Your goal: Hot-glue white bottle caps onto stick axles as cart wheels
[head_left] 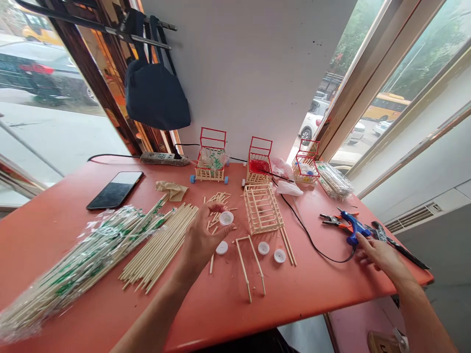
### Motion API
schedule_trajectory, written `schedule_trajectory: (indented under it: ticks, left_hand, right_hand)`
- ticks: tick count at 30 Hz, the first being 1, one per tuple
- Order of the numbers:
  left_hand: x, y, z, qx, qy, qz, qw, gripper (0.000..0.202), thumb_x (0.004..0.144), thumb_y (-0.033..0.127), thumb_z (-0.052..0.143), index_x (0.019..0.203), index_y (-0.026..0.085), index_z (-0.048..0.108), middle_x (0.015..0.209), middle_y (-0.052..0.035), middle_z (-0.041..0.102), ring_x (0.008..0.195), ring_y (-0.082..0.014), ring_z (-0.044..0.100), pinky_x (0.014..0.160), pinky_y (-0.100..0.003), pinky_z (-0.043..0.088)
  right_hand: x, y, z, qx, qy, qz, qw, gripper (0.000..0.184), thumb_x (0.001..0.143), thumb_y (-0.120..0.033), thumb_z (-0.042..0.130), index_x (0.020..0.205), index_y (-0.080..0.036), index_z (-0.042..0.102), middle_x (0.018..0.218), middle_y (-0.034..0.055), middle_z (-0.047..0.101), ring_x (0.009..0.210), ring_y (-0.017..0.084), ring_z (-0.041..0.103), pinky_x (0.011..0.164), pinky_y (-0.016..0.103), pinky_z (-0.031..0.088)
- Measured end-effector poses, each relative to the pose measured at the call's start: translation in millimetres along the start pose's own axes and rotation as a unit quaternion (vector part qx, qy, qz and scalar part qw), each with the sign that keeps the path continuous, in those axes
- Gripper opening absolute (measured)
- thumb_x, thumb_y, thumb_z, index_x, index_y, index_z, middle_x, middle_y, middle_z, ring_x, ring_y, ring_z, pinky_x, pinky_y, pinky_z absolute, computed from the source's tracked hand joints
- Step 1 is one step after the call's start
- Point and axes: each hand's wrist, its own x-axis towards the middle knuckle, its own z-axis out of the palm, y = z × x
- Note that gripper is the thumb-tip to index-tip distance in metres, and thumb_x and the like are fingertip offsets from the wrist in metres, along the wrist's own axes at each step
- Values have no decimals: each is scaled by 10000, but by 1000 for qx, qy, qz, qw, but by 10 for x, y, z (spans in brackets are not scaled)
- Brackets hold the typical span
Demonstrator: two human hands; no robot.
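Observation:
My left hand point(202, 238) pinches a white bottle cap point(226, 218) between thumb and fingertips, its hollow side facing me. On the right, my right hand point(375, 252) has its thumb and fingers on the handle of a blue hot glue gun point(356, 228), which lies on its side near pliers. Below the held cap is another white cap point(221, 248); two more caps point(263, 248) rest further right. A U-shaped stick frame point(241, 260) lies between them. Behind it sits a basket-like stick cage point(263, 208) made of thin wooden sticks.
On the left lie bundled skewers in plastic point(81, 264), loose sticks point(158, 250) and a phone point(116, 190). Small stick carts point(211, 164) with red handles line the back. Orange-handled pliers point(331, 220) and a black cord point(305, 233) lie near the glue gun. A power strip point(164, 158) sits behind.

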Motion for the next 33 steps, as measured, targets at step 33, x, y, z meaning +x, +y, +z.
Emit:
schedule_trajectory:
  ticks: [33]
  left_hand:
    - [-48,3,74,17,-49,23,998,306,827,260,751,1100,232,615,1055,-38,713,1054,-229,690,942,-371,541]
  right_hand:
    - [-739,-871,1274,-445,-166,-255,842,172,886,-71,517,889,-131,677,894,188,770,810,294,732,585,312,321]
